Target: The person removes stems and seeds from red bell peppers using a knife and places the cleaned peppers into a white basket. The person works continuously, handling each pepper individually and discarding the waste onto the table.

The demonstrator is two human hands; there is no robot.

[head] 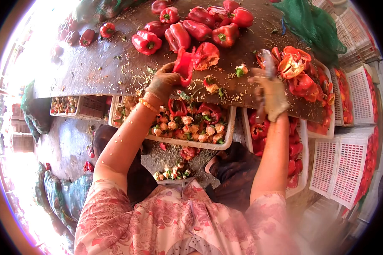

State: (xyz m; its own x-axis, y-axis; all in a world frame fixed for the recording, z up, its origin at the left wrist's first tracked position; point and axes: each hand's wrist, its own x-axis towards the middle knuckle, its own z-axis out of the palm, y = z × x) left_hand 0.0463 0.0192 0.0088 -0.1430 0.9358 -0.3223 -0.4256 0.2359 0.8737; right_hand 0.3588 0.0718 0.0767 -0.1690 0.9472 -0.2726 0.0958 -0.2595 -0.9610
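Observation:
My left hand (164, 81), in a stained glove, grips an opened red bell pepper (184, 66) above the near edge of the brown table (99, 67). Against it rests another opened pepper (206, 56). To the right, my gloved right hand (269, 92) is blurred and holds a tool with a shiny metal part (268, 63), probably a knife. Between my hands lie a cut pepper core with a green stem (241, 70) and a second core (211, 85), among scattered seeds. Beyond them is a pile of whole red bell peppers (194, 27). Cut pepper pieces (295, 67) are heaped right of my right hand.
Below the table edge stands a white crate (229, 129) of pepper cores. Another white crate (303, 153) at its right holds red peppers. More crates (340, 169) are stacked at the far right. Green mesh netting (316, 28) lies at the back right, and filled mesh sacks (63, 194) lie lower left.

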